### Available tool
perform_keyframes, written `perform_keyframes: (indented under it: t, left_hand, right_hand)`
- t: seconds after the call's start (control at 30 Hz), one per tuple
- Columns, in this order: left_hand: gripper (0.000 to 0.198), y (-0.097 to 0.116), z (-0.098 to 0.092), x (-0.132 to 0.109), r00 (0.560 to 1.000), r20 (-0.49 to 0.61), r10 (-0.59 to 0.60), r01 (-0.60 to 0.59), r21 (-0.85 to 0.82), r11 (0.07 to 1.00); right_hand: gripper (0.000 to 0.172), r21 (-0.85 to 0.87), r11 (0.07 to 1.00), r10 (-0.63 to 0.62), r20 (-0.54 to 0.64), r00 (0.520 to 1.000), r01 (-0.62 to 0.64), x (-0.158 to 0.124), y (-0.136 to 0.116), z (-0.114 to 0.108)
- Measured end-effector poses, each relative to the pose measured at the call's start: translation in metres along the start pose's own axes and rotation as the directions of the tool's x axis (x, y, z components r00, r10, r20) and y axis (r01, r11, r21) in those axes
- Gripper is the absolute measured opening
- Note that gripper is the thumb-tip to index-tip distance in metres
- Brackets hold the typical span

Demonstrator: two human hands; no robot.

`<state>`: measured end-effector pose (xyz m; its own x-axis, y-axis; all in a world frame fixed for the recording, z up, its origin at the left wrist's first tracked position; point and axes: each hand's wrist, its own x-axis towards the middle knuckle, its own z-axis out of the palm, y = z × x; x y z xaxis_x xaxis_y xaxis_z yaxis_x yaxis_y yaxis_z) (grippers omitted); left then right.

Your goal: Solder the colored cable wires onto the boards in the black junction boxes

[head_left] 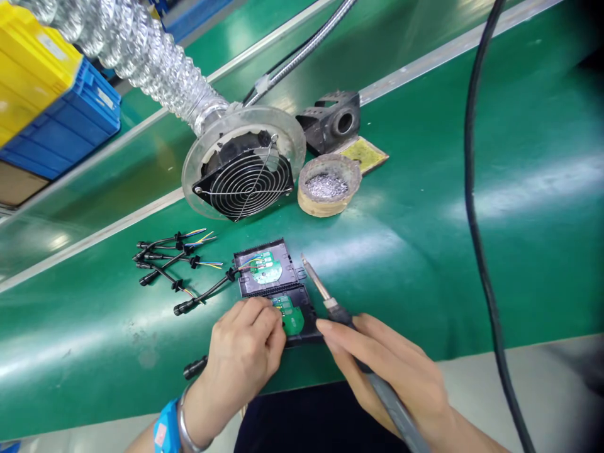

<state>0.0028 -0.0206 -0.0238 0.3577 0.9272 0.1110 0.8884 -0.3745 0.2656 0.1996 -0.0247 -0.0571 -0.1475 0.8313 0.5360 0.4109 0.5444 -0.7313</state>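
My right hand (396, 371) grips a soldering iron (342, 313) like a pen, its bare tip in the air to the right of two open black plastic housings. In the nearer housing (309, 314) lies a green circuit board (293, 319). My left hand (248, 343) is closed over that housing's left side, fingertips pinched at the board on a black cable whose connector (194, 367) sticks out behind the hand; the fingers hide the wire ends. The farther housing (240, 257) holds another green board (268, 272), with thin coloured wires from a black cable (214, 290) reaching it.
Several black cables (163, 258) with stripped coloured wires lie at the left. Behind the housings stand a fume extractor fan (250, 179) on a foil duct (141, 56), a round tub of solder bits (325, 207) and an iron stand (325, 126). A black cord (472, 189) hangs at the right.
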Motion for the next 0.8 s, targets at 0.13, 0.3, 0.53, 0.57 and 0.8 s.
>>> perform_keyframes:
  t: [0.13, 0.3, 0.53, 0.57, 0.8]
  left_hand:
    - [0.01, 0.002, 0.002, 0.002, 1.0, 0.011, -0.025, 0.025, -0.015, 1.0]
    - [0.013, 0.002, 0.004, 0.003, 1.0, -0.012, -0.021, 0.021, -0.007, 1.0]
    - [0.013, 0.002, 0.002, 0.002, 1.0, 0.015, -0.016, 0.017, -0.014, 1.0]
    - [0.013, 0.002, 0.002, 0.002, 1.0, 0.016, -0.019, 0.02, -0.013, 1.0]
    - [0.014, 0.003, 0.002, 0.004, 1.0, 0.016, -0.027, 0.026, 0.007, 1.0]
  right_hand:
    - [0.037, 0.178, 0.984, 0.003, 0.116, 0.993, -0.024, 0.006, 0.0, -0.017]
    - [0.027, 0.275, 0.955, 0.069, 0.168, 0.983, -0.114, 0.011, 0.002, -0.021]
    - [0.032, 0.304, 0.951, 0.003, 0.183, 0.983, -0.06, 0.013, 0.006, -0.012]
    - [0.032, 0.3, 0.951, 0.008, 0.191, 0.982, -0.067, 0.014, 0.006, -0.012]
    - [0.031, 0.285, 0.954, 0.039, 0.2, 0.979, -0.096, 0.014, 0.003, -0.016]
